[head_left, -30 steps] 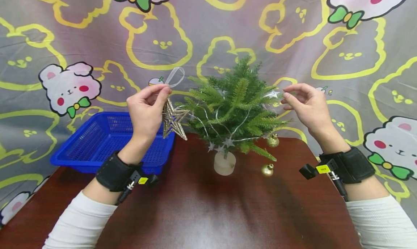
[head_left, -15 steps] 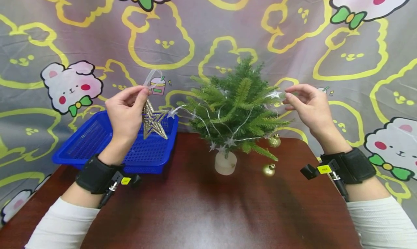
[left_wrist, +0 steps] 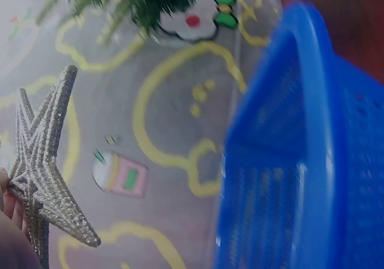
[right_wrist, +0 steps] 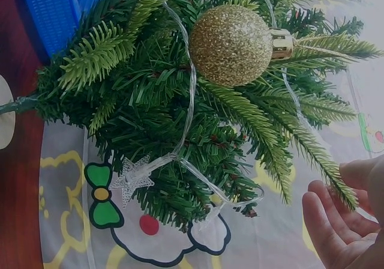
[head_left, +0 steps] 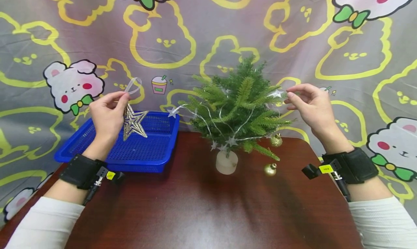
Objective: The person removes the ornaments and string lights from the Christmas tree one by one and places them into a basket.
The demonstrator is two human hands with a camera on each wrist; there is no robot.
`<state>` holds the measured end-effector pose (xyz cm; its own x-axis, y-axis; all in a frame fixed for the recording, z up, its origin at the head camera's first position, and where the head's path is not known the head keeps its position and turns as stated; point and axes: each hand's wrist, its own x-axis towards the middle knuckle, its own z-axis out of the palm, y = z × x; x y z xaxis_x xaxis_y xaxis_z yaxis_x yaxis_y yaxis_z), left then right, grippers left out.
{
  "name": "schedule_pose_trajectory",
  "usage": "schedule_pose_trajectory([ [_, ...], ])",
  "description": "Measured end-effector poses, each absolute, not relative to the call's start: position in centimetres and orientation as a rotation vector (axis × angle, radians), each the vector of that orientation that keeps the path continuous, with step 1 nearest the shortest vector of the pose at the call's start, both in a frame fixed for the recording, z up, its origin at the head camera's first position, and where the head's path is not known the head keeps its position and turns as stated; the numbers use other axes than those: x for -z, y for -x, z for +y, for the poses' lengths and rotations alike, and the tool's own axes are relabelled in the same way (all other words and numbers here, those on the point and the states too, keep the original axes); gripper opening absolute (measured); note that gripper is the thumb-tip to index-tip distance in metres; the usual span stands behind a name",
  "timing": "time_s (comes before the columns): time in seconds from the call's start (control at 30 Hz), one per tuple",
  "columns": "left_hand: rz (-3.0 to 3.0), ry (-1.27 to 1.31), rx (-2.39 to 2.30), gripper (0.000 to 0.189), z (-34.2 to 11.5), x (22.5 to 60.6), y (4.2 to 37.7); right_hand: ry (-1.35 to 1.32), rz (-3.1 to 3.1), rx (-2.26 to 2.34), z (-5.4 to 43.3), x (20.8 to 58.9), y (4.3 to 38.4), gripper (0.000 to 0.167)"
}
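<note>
My left hand (head_left: 109, 115) pinches a gold glittery star ornament (head_left: 134, 123) near its top point, with a loop of white ribbon rising above the fingers. The star hangs over the blue basket in the head view; in the left wrist view the star (left_wrist: 45, 161) appears nearly edge-on. A small artificial Christmas tree (head_left: 239, 108) stands on a pale round base (head_left: 226, 163). Beside its right branches my right hand (head_left: 312, 106) is raised with fingers loosely bent, its fingertips close to a clear star light (head_left: 277, 93). A branch tip (right_wrist: 342, 191) overlaps these fingers in the right wrist view.
The blue plastic basket (head_left: 167, 156) sits at the table's back left. A string of star lights (head_left: 232, 141) winds round the tree. One gold bauble (head_left: 276, 140) hangs at the right, and another gold bauble (head_left: 270, 169) shows below it. A patterned cloth (head_left: 228, 17) hangs behind.
My left hand has moved left and slightly down, carrying the star ornament away from the tree to over the basket. The right hand has stayed almost still.
</note>
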<state>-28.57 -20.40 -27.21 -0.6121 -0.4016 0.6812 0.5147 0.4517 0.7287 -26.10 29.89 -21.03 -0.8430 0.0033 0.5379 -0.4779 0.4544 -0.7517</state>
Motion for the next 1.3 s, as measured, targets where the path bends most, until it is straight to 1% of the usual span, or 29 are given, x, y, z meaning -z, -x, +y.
schedule_pose_trajectory([
  [0.37,-1.915,-0.049,1.193,0.026,-23.4,29.4,29.9,-0.421,-2.243,-1.334,29.8,21.0,26.3,0.026],
  [0.57,-1.95,-0.063,1.167,0.023,-24.5,30.2,30.4,-0.411,-2.246,-1.321,29.8,21.0,26.2,0.027],
  [0.7,-2.006,-0.094,1.163,0.025,-25.0,30.7,30.4,-0.403,-2.247,-1.333,29.9,21.0,26.2,0.027],
  [1.07,-2.144,-0.214,1.26,0.032,-26.8,32.2,30.7,-0.391,-2.247,-1.34,29.8,21.0,26.1,0.027],
  [1.3,-2.24,-0.218,1.306,0.035,-28.1,33.7,30.8,-0.389,-2.259,-1.325,30.0,21.3,26.0,0.029],
])
